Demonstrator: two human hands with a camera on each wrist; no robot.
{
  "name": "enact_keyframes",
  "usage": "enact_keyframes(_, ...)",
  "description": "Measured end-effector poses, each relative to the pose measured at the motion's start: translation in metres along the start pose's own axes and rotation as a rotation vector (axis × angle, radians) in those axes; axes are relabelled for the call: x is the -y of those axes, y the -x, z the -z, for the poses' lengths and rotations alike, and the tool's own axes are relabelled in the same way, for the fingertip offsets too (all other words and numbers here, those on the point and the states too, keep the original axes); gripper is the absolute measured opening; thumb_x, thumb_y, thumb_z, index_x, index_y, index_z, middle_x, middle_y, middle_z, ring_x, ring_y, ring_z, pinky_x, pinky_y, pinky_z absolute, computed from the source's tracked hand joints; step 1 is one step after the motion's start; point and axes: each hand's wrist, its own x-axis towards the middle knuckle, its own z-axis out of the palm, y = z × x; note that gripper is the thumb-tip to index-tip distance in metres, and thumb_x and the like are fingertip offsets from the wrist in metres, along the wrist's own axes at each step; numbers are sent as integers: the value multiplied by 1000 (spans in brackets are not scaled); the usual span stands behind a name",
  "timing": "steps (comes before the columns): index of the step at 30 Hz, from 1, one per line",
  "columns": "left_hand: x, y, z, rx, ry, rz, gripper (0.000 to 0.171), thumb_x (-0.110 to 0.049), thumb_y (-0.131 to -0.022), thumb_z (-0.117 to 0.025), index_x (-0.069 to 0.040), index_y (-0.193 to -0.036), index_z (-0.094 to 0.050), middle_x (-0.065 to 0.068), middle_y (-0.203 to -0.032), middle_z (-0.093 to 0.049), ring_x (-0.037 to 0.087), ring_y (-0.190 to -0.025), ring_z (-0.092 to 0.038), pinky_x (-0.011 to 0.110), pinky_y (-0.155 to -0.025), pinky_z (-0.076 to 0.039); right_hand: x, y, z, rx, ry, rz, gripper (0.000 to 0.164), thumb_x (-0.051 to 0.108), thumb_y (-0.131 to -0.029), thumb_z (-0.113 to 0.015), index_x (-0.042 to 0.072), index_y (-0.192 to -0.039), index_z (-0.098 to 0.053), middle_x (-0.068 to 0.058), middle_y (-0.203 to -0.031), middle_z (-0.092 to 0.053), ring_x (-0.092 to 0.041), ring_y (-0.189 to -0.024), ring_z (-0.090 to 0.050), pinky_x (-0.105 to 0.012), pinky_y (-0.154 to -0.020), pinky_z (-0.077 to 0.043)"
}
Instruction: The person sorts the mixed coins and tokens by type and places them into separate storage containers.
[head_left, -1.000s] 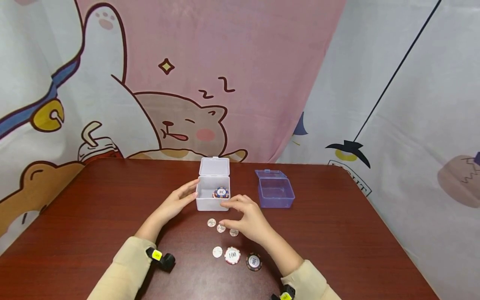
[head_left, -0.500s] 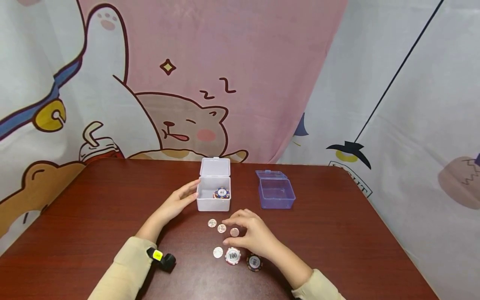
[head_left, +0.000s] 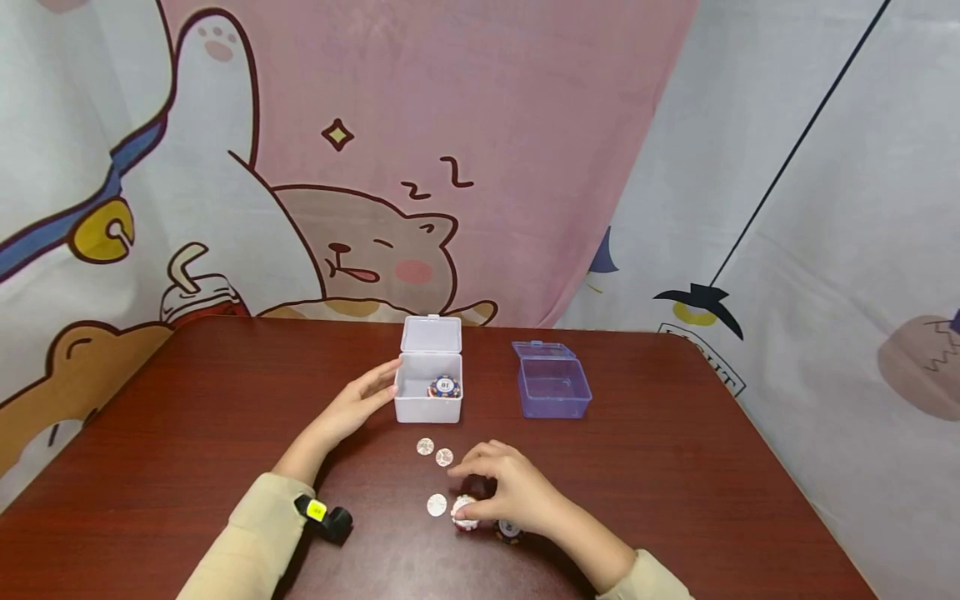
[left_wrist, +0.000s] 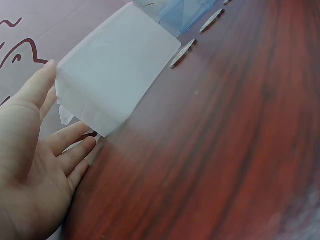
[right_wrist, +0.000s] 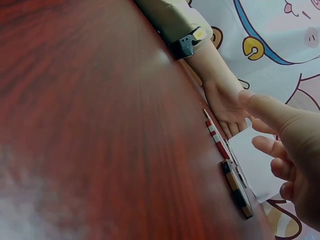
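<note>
A small white lidded box stands with its lid up, blue-and-orange poker chips inside. At its left wall rests my left hand, fingers extended; the left wrist view shows fingertips beside the box. My right hand hovers over the chips in front, thumb and fingers spread apart. Its thumb overlaps a red-and-white poker chip. Partly behind that hand lies a black poker chip. Seen edge-on in the right wrist view, the black chip lies flat, and nothing sits between the fingers.
Two small silvery coin-like discs lie before the white box, and another pale disc lies nearer. A translucent purple box with a raised lid stands to the right. A printed cloth hangs behind the brown table.
My right hand has moved from the white box's front toward me, over the chips. It now hides one small disc and part of the black chip. My left hand has stayed at the box.
</note>
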Motion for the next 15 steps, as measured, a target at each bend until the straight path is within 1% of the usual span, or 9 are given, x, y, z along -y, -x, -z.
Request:
enact_keyframes(4,-16,4,-2,12,-1,-8,51,-3,-98,-51,6,-145,-33,32,-142,-36,48,-128,-37,56,-103,-29,-2,3,0,35,5,8,41,31,-69,-86,16,-105,-74,13,-100,-64,-6,-98,-54,-26,-85,-44)
enact_keyframes(7,-19,5,-2,14,4,-9,51,-3,-98,-51,7,-144,-33,33,-142,-36,48,-128,-37,57,-103,-29,-4,5,-1,56,19,33,41,32,-68,-86,17,-105,-74,13,-102,-63,-7,-101,-54,-26,-88,-44)
enact_keyframes(12,-1,0,0,4,-1,3,52,-9,-98,-54,-2,-147,-35,25,-144,-39,42,-130,-39,54,-104,-29,-5,7,-2,85,35,45,44,33,-67,-87,18,-106,-74,14,-104,-63,-7,-102,-53,-25,-89,-43)
enact_keyframes(15,5,-1,1,3,-2,-3,53,-12,-98,-55,-5,-147,-36,23,-144,-40,40,-130,-40,53,-104,-29,-6,8,-2,107,39,35,45,33,-67,-87,18,-107,-73,14,-104,-63,-7,-103,-52,-25,-89,-43)
